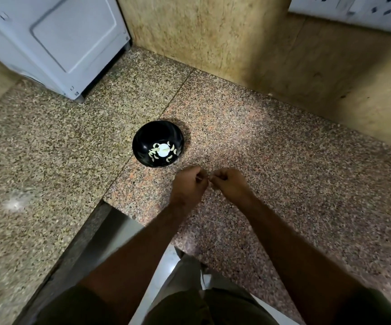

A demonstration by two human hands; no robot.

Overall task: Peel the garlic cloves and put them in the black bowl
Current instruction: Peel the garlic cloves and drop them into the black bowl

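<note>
The black bowl (158,132) stands on the speckled granite counter (272,160) with several pale peeled garlic cloves (164,152) lying in its bottom. Just in front of it and to its right, my left hand (188,184) and my right hand (231,182) meet above the counter, fingers curled. Between their fingertips they pinch a small pale garlic clove (209,180), which the fingers mostly hide.
A white appliance (56,41) stands at the back left of the counter. A beige tiled wall (236,38) runs behind, with white socket plates (354,10) at the top right. The counter's edge drops off at the lower left.
</note>
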